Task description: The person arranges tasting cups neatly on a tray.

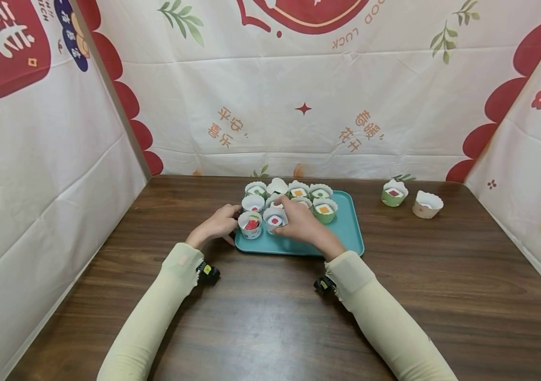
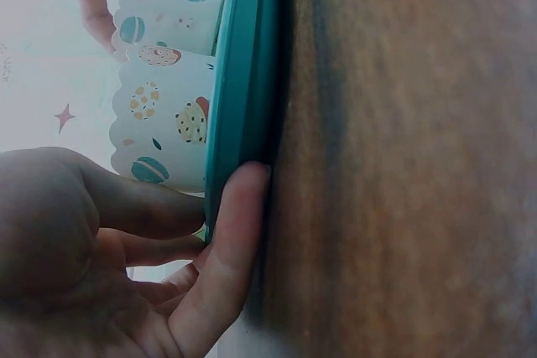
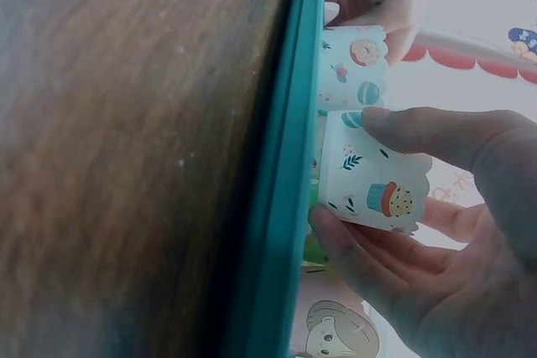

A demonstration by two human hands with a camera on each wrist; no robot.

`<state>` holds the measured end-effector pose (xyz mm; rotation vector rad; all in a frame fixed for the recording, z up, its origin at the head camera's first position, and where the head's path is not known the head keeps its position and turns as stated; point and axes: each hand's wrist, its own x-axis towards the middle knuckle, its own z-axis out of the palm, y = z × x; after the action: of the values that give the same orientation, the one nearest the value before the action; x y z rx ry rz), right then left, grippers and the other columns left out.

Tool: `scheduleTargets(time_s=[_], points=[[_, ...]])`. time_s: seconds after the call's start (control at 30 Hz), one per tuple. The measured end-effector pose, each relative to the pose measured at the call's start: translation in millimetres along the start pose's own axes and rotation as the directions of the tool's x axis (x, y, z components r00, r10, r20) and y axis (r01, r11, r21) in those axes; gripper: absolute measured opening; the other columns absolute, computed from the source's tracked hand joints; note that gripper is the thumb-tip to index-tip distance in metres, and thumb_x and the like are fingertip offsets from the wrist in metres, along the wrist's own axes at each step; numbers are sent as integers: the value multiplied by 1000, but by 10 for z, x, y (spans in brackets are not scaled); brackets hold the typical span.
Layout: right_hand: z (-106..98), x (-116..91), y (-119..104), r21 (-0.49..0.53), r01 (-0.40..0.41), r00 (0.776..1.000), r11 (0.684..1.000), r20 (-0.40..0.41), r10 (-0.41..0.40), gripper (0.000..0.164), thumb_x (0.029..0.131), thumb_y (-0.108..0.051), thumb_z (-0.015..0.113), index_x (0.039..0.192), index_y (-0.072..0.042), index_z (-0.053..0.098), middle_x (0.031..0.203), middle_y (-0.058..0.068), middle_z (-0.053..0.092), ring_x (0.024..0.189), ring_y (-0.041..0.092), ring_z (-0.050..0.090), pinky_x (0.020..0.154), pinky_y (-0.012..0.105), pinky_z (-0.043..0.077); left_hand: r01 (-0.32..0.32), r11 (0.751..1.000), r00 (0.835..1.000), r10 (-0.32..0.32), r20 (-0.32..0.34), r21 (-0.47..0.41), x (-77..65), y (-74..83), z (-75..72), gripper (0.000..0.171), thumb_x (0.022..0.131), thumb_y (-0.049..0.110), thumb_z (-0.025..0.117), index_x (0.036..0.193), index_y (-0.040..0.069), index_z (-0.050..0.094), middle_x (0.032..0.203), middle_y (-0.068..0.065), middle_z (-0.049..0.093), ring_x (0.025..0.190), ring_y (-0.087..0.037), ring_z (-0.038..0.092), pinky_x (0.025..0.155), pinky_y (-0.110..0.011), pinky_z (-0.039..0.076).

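A teal tray (image 1: pixel 342 233) on the table carries several paper baking cups, each with a small coloured piece in it. At the tray's left side, my left hand (image 1: pixel 220 221) grips the rim, with fingers on both sides of it in the left wrist view. Beside that hand stands a white patterned cup (image 1: pixel 250 226) with a red piece inside. My right hand (image 1: pixel 301 219) pinches another white baking cup (image 3: pixel 377 178) between thumb and fingers at the tray's front row; a white piece with a red centre lies in it. My right hand partly hides the cups behind.
Off the tray, a green baking cup (image 1: pixel 393 194) and a pinkish one (image 1: pixel 426 206) stand on the brown wooden table (image 1: pixel 261 312) at the back right. Printed white cloth (image 1: pixel 280 106) hangs behind the table and along both sides.
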<state>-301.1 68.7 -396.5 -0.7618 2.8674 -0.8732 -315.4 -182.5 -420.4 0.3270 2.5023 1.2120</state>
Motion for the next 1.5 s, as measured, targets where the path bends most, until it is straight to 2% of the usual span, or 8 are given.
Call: scheduleTargets(time_s=[0.2, 0.43, 0.67, 0.9, 1.13, 1.5], points=[[24, -15, -41, 3, -28, 1000, 1000, 0, 28, 67, 86, -21, 83, 142, -6, 49, 123, 18, 67, 112, 33, 63, 95, 48, 55, -8, 1000, 1000, 8, 2, 5, 3, -4, -3, 60, 96, -1, 38, 155, -1, 39, 137, -26, 40, 99, -34, 60, 64, -38, 67], [62, -14, -53, 3, -44, 999, 999, -1, 44, 68, 86, -21, 83, 143, -5, 48, 125, 18, 67, 114, 34, 63, 95, 48, 56, -5, 1000, 1000, 5, 4, 9, -3, -5, -5, 61, 95, -1, 38, 156, -1, 37, 139, -26, 39, 100, -34, 59, 65, -38, 67], [87, -13, -44, -8, -54, 999, 999, 1, 54, 69, 86, -21, 84, 143, -5, 48, 120, 17, 67, 108, 31, 63, 92, 46, 56, -12, 1000, 1000, 12, 3, 16, -2, -4, -11, 60, 96, 0, 38, 156, -2, 37, 138, -27, 40, 103, -34, 57, 64, -38, 67], [101, -9, -54, -16, -76, 997, 997, 8, 76, 71, 87, -21, 83, 145, -5, 45, 123, 15, 66, 106, 29, 62, 89, 44, 55, -8, 999, 1000, 8, -7, 31, 8, -7, -5, 59, 98, 2, 40, 157, 0, 37, 138, -26, 40, 105, -34, 56, 64, -38, 67], [89, -9, -57, -5, -89, 996, 996, 31, 89, 71, 88, -21, 82, 146, -4, 44, 112, 14, 67, 94, 26, 61, 80, 40, 53, -6, 999, 1000, 7, -9, 35, 12, -11, -3, 61, 98, 3, 41, 159, 1, 34, 140, -26, 40, 102, -34, 58, 63, -37, 67], [67, -11, -59, -8, -101, 993, 995, 56, 102, 73, 89, -19, 79, 149, -3, 40, 107, 13, 68, 91, 25, 60, 80, 38, 52, -12, 1000, 1000, 12, -1, 21, 25, -24, -9, 60, 98, 3, 40, 157, 1, 36, 141, -25, 39, 101, -35, 61, 64, -39, 67]])
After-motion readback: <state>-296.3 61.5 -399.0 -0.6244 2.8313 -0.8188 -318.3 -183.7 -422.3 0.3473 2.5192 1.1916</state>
